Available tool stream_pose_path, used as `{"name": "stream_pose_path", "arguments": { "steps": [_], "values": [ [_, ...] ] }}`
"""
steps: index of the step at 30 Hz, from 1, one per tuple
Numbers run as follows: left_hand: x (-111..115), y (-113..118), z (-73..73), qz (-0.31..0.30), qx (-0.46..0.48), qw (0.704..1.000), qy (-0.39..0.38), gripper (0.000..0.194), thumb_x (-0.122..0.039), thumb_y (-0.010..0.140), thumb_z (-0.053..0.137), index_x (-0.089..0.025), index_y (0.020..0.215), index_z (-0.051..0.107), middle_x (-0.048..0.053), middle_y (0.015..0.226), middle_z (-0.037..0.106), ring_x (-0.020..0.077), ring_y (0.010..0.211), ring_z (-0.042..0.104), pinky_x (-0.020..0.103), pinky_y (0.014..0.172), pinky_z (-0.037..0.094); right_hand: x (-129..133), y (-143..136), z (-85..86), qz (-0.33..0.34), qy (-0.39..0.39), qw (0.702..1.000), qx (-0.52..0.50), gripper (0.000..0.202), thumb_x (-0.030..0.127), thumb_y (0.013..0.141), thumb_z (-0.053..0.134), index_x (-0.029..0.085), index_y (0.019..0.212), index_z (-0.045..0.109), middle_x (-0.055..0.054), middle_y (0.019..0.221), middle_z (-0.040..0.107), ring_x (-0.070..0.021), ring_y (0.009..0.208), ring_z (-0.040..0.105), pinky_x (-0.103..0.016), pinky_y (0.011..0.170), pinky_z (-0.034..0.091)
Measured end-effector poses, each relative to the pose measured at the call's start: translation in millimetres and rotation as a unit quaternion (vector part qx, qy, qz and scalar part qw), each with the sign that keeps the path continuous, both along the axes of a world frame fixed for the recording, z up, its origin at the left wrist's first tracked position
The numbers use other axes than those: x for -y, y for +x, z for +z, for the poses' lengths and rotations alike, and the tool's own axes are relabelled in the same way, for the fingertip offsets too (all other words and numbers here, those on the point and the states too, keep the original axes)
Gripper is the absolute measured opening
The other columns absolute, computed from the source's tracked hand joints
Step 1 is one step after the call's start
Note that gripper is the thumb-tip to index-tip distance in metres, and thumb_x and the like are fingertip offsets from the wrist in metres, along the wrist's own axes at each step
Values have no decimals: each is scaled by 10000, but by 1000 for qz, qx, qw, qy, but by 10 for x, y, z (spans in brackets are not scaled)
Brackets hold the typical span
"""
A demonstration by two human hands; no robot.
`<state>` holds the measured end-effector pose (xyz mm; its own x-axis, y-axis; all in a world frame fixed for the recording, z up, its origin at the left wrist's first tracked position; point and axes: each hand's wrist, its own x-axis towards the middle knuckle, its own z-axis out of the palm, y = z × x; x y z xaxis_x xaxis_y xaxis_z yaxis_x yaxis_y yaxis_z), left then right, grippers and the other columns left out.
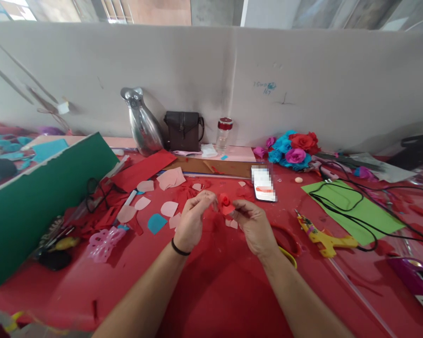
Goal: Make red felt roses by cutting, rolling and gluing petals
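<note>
Between the thumb and fingers of my right hand (254,224) is a small red paper flower (226,205), its centre rolled and a petal spreading below. My left hand (194,217), a black band at its wrist, is just left of the flower with bent fingers. Its fingertips are smeared, so I cannot tell whether they grip anything. Pink paper petals (169,209) and a blue paper petal (157,224) lie left of my left hand. Partly hidden by my right wrist are scissors with red and yellow handles (288,256). A yellow glue gun (326,238) lies farther right.
A green box wall (49,202) stands left, near a pink plastic piece (104,244). Behind are a steel jug (144,124), dark bag (184,130), glass bottle (223,136), phone (263,183) and paper flowers (292,150). Black cable crosses green paper (359,220); a purple power strip (414,281) lies right.
</note>
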<state>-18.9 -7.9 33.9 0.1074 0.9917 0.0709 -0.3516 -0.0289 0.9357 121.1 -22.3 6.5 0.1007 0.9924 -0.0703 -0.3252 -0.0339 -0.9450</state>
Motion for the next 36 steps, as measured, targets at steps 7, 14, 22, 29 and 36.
{"name": "stream_pose_path", "arguments": {
  "steps": [7, 14, 22, 29, 36],
  "values": [
    [-4, -11, -26, -99, 82, 975, -183, 122, -252, 630, 704, -175, 551, 653, 34, 662, 600, 140, 646, 521, 265, 641, 416, 1, 21, 35, 5, -2, 1000, -26, 240, 354, 540, 835, 249, 726, 725, -6, 758, 698, -174, 719, 626, -337, 676, 533],
    [-5, -34, -16, -77, 91, 972, -202, 53, -201, 598, 726, -157, 610, 699, 34, 681, 621, 117, 610, 526, 250, 626, 415, 1, 26, 4, -9, 16, 1000, 13, 199, 327, 563, 809, 250, 727, 729, -13, 783, 698, -183, 768, 621, -330, 675, 531],
    [4, -44, 11, -53, 18, 992, -109, 73, -202, 607, 703, -166, 558, 664, 16, 656, 597, 126, 644, 497, 267, 666, 377, 4, 23, -4, -2, 9, 1000, 23, 187, 337, 586, 791, 250, 740, 731, -17, 798, 695, -183, 765, 618, -317, 643, 533],
    [27, -38, 70, -33, -25, 998, -36, 94, -232, 641, 704, -176, 573, 670, 10, 691, 580, 137, 676, 501, 271, 686, 374, 1, 9, -14, -13, 5, 1000, -5, 206, 334, 554, 813, 248, 715, 719, -6, 764, 691, -164, 717, 609, -305, 635, 520],
    [31, -31, 46, -108, 33, 989, -90, 75, -190, 610, 733, -181, 556, 681, -7, 642, 579, 117, 650, 505, 269, 701, 381, 10, 14, 30, -25, 6, 1000, 11, 174, 317, 565, 798, 254, 713, 729, -5, 756, 694, -163, 731, 605, -303, 640, 520]
  ]
}}
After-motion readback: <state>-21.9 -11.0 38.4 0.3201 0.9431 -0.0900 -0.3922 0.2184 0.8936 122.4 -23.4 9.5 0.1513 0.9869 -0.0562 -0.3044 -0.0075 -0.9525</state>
